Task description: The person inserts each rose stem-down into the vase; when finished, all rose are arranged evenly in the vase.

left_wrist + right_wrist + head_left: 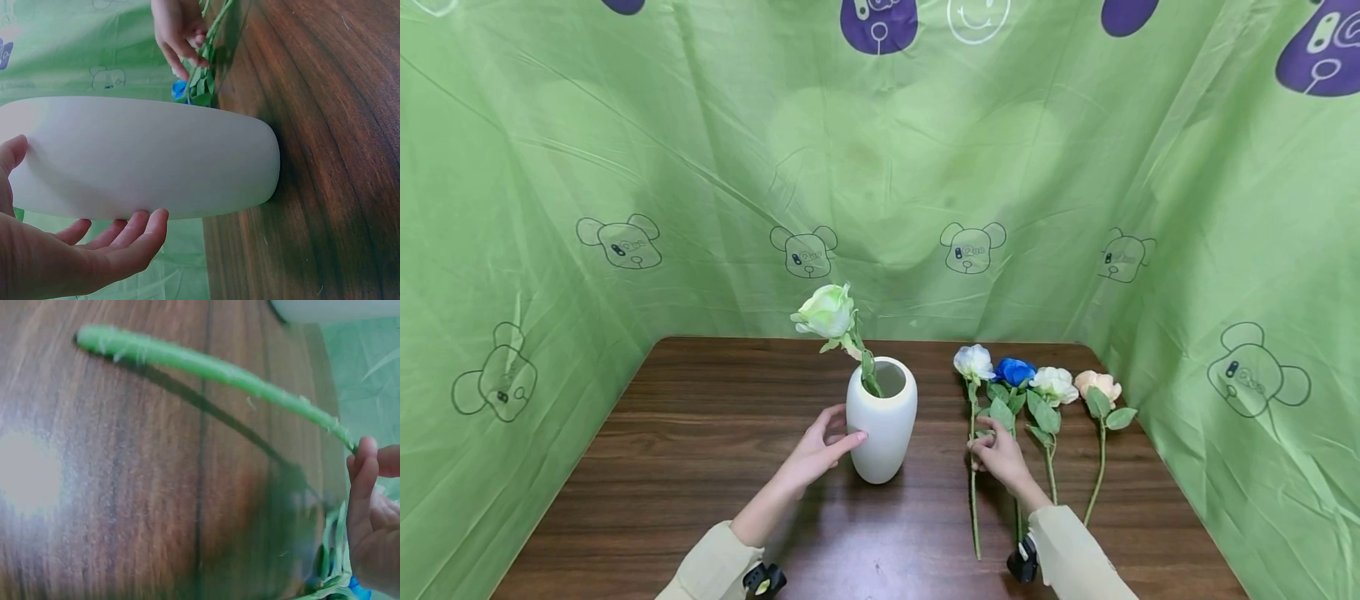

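Five artificial flowers and one vase are in view: one flower stands in the vase and four are at the right side of the table. The single white vase [880,433] stands upright on the dark wooden table [715,417], near its middle, and the one pale green rose [826,311] leans out of its mouth to the left. The other four, side by side with their heads away from the person, are one pale lavender-white flower [973,363], one blue flower [1015,372], one white flower [1056,386] and one peach flower [1097,385], the last set a little apart at the far right with two leaves below its head. Two hands are at work. The left hand [820,452] grips the vase, its one thumb on the near face and four fingers curved along the side. The right hand [1002,461] pinches the stem [219,372] of the lavender-white flower between thumb and finger; the right wrist view shows that stem's shadow on the wood. Two light sleeves [1078,554] and two black wrist devices [1022,560] show at the lower edge. One green curtain [880,167] surrounds the table, with six outlined bear heads [805,254] across it.
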`<state>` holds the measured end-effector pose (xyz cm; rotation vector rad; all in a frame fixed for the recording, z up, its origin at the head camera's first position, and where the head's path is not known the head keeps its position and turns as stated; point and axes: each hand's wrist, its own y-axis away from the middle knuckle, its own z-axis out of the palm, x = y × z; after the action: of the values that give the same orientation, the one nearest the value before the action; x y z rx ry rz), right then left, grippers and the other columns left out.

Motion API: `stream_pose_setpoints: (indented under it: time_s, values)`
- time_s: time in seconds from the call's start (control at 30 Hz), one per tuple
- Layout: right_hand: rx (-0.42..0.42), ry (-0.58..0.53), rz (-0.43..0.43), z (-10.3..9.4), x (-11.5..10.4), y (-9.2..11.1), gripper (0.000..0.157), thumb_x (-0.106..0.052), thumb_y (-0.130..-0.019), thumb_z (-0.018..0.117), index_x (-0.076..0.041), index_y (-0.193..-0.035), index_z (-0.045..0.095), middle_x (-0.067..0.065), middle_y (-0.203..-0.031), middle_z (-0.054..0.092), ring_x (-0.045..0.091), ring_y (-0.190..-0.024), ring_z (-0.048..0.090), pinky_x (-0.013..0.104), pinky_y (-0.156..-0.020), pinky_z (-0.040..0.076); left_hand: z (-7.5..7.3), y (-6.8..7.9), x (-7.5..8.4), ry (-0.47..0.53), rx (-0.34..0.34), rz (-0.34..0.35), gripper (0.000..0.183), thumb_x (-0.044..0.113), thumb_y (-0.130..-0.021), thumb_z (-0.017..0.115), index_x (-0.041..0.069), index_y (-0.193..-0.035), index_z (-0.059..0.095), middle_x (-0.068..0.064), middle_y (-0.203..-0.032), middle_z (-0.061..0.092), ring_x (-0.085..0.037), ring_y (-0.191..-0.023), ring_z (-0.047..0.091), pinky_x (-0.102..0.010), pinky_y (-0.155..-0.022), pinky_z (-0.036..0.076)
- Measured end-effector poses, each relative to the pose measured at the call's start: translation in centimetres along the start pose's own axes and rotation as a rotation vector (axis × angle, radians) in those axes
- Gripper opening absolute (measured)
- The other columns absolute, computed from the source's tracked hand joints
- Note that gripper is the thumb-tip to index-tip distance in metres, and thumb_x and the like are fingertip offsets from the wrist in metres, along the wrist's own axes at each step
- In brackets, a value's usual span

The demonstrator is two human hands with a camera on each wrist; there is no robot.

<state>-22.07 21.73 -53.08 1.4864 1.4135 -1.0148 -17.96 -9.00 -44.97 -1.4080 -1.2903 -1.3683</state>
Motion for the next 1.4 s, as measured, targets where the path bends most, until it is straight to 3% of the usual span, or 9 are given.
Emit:
stream_pose_setpoints:
  time_s: [0.3, 0.47, 0.63, 0.8, 0.9, 1.13, 1.23, 1.33, 1.4]
  values:
    - [-0.088, -0.174, -0.069, -0.4, -1.4, 0.8, 0.053, 0.009, -0.083, 0.051, -0.001, -0.131, 0.031, 0.032, -0.089, 0.056, 0.022, -0.052, 0.057, 0.033, -0.050, 0.047, 0.0, 0.0, 0.0, -0.007, 0.002, 0.003, 0.066, 0.034, -0.078, 0.066, 0.009, -0.131, 0.034, -0.017, -0.126, 0.042, -0.032, -0.107, 0.047, -0.037, -0.068, 0.042]
    - [-0.099, -0.263, -0.206, -0.4, -3.0, 1.5, 0.051, 0.010, -0.084, 0.051, 0.000, -0.130, 0.030, 0.037, -0.088, 0.052, 0.027, -0.052, 0.057, 0.036, -0.050, 0.047, 0.1, 0.0, 0.0, -0.003, 0.005, 0.007, 0.065, 0.033, -0.079, 0.066, 0.008, -0.130, 0.035, -0.017, -0.126, 0.043, -0.032, -0.107, 0.047, -0.037, -0.067, 0.042]
    - [-0.057, -0.355, -0.347, -0.3, -4.3, 1.9, 0.051, 0.012, -0.083, 0.050, 0.003, -0.129, 0.029, 0.028, -0.083, 0.057, 0.025, -0.051, 0.057, 0.036, -0.049, 0.047, 0.1, 0.1, 0.2, 0.004, 0.006, 0.007, 0.063, 0.030, -0.080, 0.065, 0.007, -0.130, 0.035, -0.018, -0.126, 0.043, -0.031, -0.107, 0.047, -0.037, -0.067, 0.042]
    - [-0.037, -0.469, -0.467, -0.3, -6.2, 2.4, 0.050, 0.014, -0.084, 0.048, 0.007, -0.128, 0.026, 0.017, -0.081, 0.061, 0.020, -0.052, 0.058, 0.030, -0.049, 0.047, 0.0, 0.9, 1.7, 0.024, -0.006, 0.005, 0.061, 0.023, -0.081, 0.064, 0.003, -0.131, 0.034, -0.022, -0.126, 0.041, -0.035, -0.107, 0.046, -0.038, -0.068, 0.042]
    - [-0.007, -0.518, -0.517, -0.4, -6.7, 2.2, 0.049, 0.009, -0.085, 0.049, 0.005, -0.128, 0.026, 0.022, -0.083, 0.060, 0.021, -0.053, 0.058, 0.029, -0.050, 0.047, 0.1, 1.4, 2.7, 0.018, -0.010, 0.007, 0.059, 0.020, -0.082, 0.063, 0.001, -0.130, 0.033, -0.024, -0.125, 0.041, -0.037, -0.107, 0.046, -0.036, -0.067, 0.041]
    - [-0.012, -0.820, -0.627, -0.6, -3.5, -1.6, 0.055, 0.007, -0.085, 0.050, -0.005, -0.133, 0.026, 0.026, -0.090, 0.058, 0.029, -0.054, 0.057, 0.032, -0.051, 0.046, 0.3, 2.0, 3.4, 0.020, -0.011, 0.008, 0.058, 0.019, -0.083, 0.062, 0.000, -0.129, 0.033, -0.024, -0.125, 0.041, -0.036, -0.107, 0.046, -0.032, -0.065, 0.040]
    - [0.041, -0.909, -0.598, -0.4, -6.6, -0.5, 0.056, 0.004, -0.084, 0.054, -0.004, -0.132, 0.026, 0.023, -0.087, 0.059, 0.024, -0.054, 0.057, 0.030, -0.052, 0.047, 0.3, 1.9, 3.3, 0.021, -0.009, 0.011, 0.058, 0.018, -0.083, 0.062, 0.000, -0.129, 0.034, -0.024, -0.125, 0.041, -0.035, -0.106, 0.047, -0.032, -0.064, 0.040]
    - [0.117, -1.024, -0.518, -0.3, -11.8, 1.9, 0.052, 0.004, -0.083, 0.057, -0.001, -0.127, 0.029, 0.019, -0.082, 0.059, 0.020, -0.054, 0.056, 0.026, -0.052, 0.046, 0.3, 1.9, 3.2, 0.017, -0.007, 0.011, 0.058, 0.019, -0.082, 0.062, 0.000, -0.129, 0.034, -0.023, -0.125, 0.042, -0.034, -0.106, 0.047, -0.032, -0.065, 0.040]
    - [0.133, -1.110, -0.505, -0.3, -13.7, 2.4, 0.047, 0.008, -0.085, 0.050, -0.002, -0.125, 0.029, 0.018, -0.081, 0.059, 0.020, -0.054, 0.056, 0.025, -0.053, 0.046, 0.2, 1.8, 3.2, 0.016, -0.008, 0.010, 0.058, 0.019, -0.082, 0.062, 0.000, -0.130, 0.034, -0.023, -0.125, 0.041, -0.034, -0.106, 0.047, -0.033, -0.065, 0.040]
